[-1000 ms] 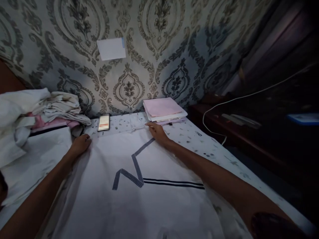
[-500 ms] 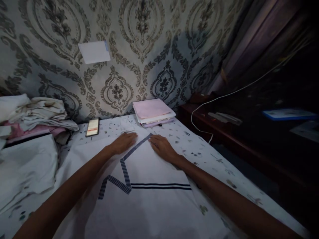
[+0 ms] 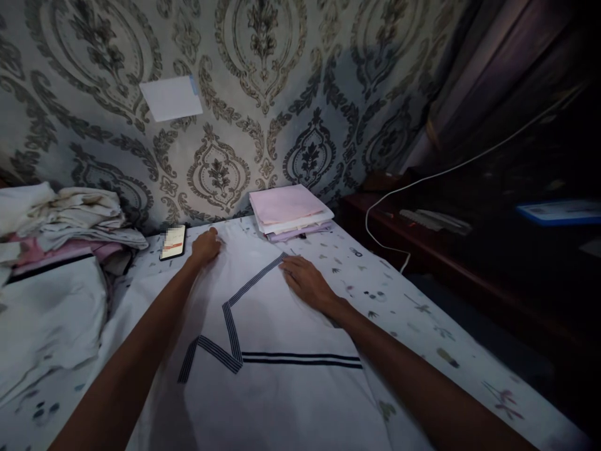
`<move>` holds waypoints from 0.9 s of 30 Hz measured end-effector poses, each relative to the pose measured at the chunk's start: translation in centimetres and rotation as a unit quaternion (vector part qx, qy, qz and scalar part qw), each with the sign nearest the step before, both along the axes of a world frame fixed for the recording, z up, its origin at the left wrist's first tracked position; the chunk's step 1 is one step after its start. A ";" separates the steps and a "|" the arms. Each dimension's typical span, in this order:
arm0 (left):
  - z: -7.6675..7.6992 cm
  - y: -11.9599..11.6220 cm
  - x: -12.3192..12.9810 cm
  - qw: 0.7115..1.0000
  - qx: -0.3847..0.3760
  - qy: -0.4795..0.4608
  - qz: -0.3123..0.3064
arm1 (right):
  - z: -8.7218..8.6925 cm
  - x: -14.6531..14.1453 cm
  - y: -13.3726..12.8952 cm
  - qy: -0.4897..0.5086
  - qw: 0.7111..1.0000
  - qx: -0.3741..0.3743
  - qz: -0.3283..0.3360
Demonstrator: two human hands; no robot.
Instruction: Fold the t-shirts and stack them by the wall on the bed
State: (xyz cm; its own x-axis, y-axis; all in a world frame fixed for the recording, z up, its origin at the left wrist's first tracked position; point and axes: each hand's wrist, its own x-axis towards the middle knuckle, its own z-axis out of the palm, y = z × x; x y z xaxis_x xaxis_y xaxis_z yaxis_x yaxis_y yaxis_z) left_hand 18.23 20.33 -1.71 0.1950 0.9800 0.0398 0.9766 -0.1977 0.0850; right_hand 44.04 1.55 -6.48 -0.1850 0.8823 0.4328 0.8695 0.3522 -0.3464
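A white garment (image 3: 277, 313) is spread out in front of me, with a zigzag band of thin navy stripes and two straight dark lines across it. At its far left edge, my left hand (image 3: 205, 247) has its fingers curled closed on the cloth. My right hand (image 3: 305, 282) lies flat on the garment, fingers stretched out, at the upper end of the striped band. A phone (image 3: 173, 243) with a lit screen lies just left of my left hand.
Folded clothes (image 3: 79, 216) are piled at the left on the patterned bedsheet (image 3: 413, 338). A stack of folded pink and white cloth (image 3: 291, 210) sits against the patterned wall (image 3: 263, 75). Along the right runs a dark red wooden ledge (image 3: 422, 244) with a white cable (image 3: 451, 169) across it.
My left hand has moved left and away from me, from beside the striped band to the garment's far left edge, and its fingers have closed. My right hand stays in place.
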 end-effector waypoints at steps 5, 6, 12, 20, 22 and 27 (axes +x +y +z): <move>1.0 -0.1 -1.1 0.999 0.034 0.005 0.013 | 0.0 0.0 -0.1 0.057 0.998 -0.004 0.006; 1.1 -0.7 -1.3 0.999 0.048 0.004 0.008 | -0.1 0.1 0.0 0.081 0.997 -0.010 0.010; 0.3 -8.5 -1.1 0.959 0.100 -0.113 -0.240 | -0.5 1.8 1.1 0.437 0.897 -0.047 -0.058; -2.1 -23.2 -0.6 0.894 -0.038 -0.164 -0.416 | 0.4 2.9 -9.8 0.507 0.839 -0.125 -0.153; -2.1 -25.6 -0.9 0.884 -0.059 -0.169 -0.432 | 1.0 1.9 -15.1 0.491 0.844 -0.146 -0.157; -1.7 -28.2 -1.1 0.869 -0.084 -0.202 -0.443 | 2.5 -3.1 -25.7 0.510 0.819 -0.180 -0.191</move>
State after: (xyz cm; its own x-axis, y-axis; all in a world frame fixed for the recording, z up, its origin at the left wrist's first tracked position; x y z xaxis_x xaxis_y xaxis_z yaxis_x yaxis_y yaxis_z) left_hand 17.15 -7.91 -3.43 0.8801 0.4499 0.1516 0.3298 -0.8090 0.4866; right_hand 40.90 -24.13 -3.98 0.4310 0.8956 -0.1103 0.0871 -0.1630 -0.9828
